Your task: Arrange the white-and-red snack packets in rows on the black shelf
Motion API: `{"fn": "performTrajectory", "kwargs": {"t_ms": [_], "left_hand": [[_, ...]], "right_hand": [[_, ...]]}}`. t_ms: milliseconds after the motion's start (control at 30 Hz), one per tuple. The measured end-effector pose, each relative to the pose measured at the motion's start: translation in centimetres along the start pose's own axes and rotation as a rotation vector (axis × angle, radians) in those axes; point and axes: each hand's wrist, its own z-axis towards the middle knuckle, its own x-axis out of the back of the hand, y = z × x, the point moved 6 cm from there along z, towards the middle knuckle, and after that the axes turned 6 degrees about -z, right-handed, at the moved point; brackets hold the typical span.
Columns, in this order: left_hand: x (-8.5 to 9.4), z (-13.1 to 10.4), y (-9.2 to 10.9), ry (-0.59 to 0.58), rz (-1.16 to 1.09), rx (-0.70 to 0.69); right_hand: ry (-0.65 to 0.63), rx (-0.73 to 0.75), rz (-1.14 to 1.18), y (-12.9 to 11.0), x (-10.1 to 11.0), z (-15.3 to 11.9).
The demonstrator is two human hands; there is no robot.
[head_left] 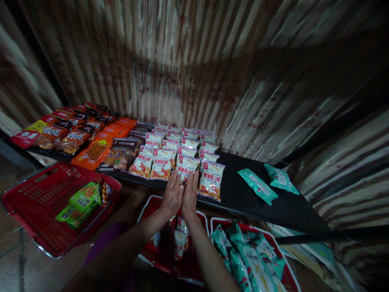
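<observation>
Rows of white snack bags [212,178] with striped edges lean on the black shelf [243,198]. My left hand [174,194] and my right hand [190,192] lie side by side against the lower part of one front-row bag [186,164]. The fingers of both hands are stretched out and point up the bag; neither hand is wrapped round it. Below my forearms, a red basket [207,221] holds several more of the same bags [179,243].
Brown bags [120,152], orange bags [99,148] and dark-topped bags [74,138] fill the shelf's left. Two teal packs [258,186] lie at right. A red basket [33,186] holds green packs [82,200]; another basket [293,267] holds teal bags [255,259].
</observation>
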Motion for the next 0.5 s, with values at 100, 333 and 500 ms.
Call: {"fn": "performTrajectory", "kwargs": {"t_ms": [100, 333, 500], "left_hand": [[-0.1, 0.1, -0.1, -0.005, -0.008, 0.007], [-0.2, -0.1, -0.3, 0.014, -0.005, 0.006], [-0.3, -0.1, -0.6, 0.005, -0.016, 0.006]], "right_hand": [[-0.01, -0.026, 0.031, 0.3, -0.1, 0.2], [0.019, 0.021, 0.004, -0.3, 0.4, -0.2], [-0.013, 0.045, -0.021, -0.8, 0.7, -0.2]]}}
